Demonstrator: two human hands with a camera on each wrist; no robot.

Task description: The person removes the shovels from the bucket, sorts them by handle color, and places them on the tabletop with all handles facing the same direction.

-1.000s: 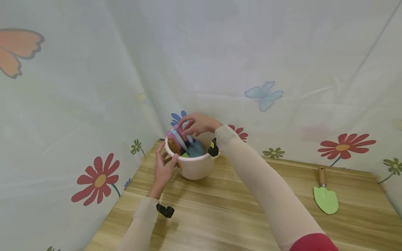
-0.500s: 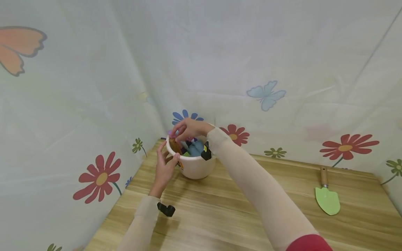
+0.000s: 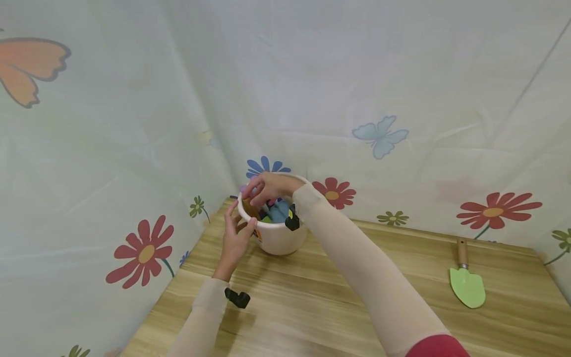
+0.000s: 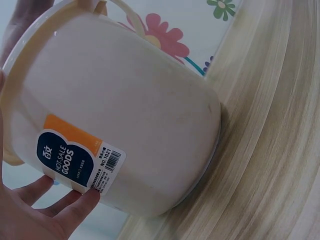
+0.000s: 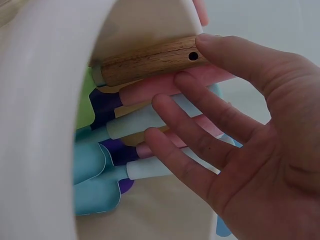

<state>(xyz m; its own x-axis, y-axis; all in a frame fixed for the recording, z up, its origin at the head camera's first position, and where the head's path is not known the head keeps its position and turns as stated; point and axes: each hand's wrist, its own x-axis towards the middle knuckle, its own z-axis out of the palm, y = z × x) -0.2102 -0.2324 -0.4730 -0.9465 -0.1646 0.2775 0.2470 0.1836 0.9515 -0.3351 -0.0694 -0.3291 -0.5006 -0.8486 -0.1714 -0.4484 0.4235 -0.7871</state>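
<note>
A white bucket (image 3: 278,243) stands on the wooden table against the back corner. My left hand (image 3: 236,243) grips its near-left rim, thumb on the rim and fingers against the outside by a blue-and-orange label (image 4: 75,155). Inside lean several garden tools: a wooden-handled green trowel (image 5: 155,60), pink handles with purple necks, and pale blue handles with blue blades (image 5: 97,195). My right hand (image 3: 272,186) reaches over them, fingers spread and only slightly bent. Its thumb touches the wooden handle's end, and the index fingertip lies near that handle's lower side.
A second green trowel (image 3: 466,282) with a wooden handle lies at the right of the wooden table (image 3: 321,307). Behind and to the left hang white sheets (image 3: 312,99) printed with flowers and butterflies, close to the bucket.
My right hand has moved left and slightly down, from over the pink and pale blue handles to the wooden handle. My left hand keeps its place on the rim.
</note>
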